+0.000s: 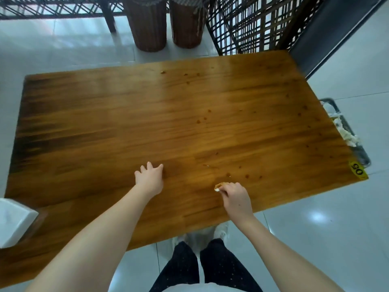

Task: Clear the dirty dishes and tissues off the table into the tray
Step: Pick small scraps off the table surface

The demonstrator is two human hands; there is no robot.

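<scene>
Right hand point(236, 198) pinching tissue scrap point(218, 187) at fingertips, left hand point(150, 178) spread flat on table point(84, 123)

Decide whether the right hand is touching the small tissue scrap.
Touching: the head view shows the right hand pinching the tissue scrap between curled fingertips.

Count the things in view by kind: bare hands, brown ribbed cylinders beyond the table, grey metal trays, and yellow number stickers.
Bare hands: 2 (left hand resting on the brown wooden table, right hand pinching a small white tissue scrap)
Brown ribbed cylinders: 2
Grey metal tray: 1
Yellow number sticker: 1
Total: 6
</scene>
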